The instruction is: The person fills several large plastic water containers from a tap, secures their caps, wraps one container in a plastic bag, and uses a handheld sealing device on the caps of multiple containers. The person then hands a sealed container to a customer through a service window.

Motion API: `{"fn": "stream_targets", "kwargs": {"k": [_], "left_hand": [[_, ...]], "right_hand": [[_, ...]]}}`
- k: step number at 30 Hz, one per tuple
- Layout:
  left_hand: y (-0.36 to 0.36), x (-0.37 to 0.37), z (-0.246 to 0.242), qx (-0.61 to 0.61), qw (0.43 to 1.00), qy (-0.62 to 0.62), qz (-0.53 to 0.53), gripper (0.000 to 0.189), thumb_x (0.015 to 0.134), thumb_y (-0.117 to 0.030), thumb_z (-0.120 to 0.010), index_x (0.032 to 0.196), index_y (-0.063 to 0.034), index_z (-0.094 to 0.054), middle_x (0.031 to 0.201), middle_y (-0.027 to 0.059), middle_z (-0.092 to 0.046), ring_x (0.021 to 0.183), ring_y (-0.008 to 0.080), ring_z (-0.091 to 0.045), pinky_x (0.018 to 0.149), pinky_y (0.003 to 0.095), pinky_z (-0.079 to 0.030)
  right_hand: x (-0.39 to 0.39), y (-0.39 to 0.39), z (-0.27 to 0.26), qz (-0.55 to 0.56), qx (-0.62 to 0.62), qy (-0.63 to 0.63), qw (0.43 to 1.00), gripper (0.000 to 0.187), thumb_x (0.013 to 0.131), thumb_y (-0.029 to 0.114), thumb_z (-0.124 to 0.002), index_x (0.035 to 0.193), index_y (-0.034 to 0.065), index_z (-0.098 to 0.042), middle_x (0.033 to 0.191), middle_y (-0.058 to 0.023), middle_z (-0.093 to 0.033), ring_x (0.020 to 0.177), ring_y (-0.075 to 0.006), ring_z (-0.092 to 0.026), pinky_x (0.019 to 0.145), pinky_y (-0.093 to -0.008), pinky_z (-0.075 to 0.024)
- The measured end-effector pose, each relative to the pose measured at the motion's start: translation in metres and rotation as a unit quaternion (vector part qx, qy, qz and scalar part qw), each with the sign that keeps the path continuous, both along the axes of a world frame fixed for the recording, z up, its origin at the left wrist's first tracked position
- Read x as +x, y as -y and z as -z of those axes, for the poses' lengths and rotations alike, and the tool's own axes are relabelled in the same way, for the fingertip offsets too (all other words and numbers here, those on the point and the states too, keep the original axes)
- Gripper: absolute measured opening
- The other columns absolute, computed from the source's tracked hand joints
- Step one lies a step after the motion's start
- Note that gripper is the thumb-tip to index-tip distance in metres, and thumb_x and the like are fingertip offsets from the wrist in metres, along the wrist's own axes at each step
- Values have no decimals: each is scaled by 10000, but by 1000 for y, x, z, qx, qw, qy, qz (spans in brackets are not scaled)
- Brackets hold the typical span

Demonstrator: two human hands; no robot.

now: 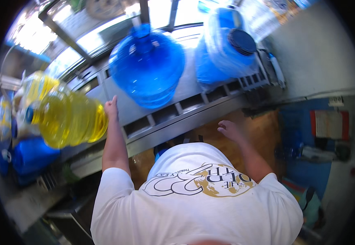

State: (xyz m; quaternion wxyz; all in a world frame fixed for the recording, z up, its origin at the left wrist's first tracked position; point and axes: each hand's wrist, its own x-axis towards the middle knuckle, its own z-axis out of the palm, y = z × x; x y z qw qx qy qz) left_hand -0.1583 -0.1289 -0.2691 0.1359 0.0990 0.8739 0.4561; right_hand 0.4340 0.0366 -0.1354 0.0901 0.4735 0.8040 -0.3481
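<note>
My left hand (112,107) is beside the base of a large clear plastic jug (70,118) of yellow liquid. One digit points away from me; whether the others touch the jug cannot be made out. To the right of that hand, a big translucent blue water bottle (150,70) stands on the metal counter (124,111). My right hand (230,130) hangs free in front of the counter, right of my body, with loosely bent fingers and nothing in it.
A plastic-wrapped blue container (223,58) with a dark screw lid (242,42) stands further right on the counter. Rectangular openings (165,115) line the counter's front. At far left are another yellow jug (39,87) and a blue container (35,154). Glass panes with metal frames (65,35) rise behind.
</note>
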Motion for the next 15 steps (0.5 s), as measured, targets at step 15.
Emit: {"fn": "stream_targets", "kwargs": {"k": [15], "left_hand": [[9, 78, -7, -257, 930, -201, 168, 446, 841, -331, -764, 1181, -68, -645, 1262, 153, -623, 1147, 312, -595, 973, 425, -464]], "right_hand": [[35, -69, -68, 108, 78, -36, 990, 334, 891, 277, -675, 1113, 28, -678, 1045, -165, -690, 972, -341, -658, 865, -412, -523]]}}
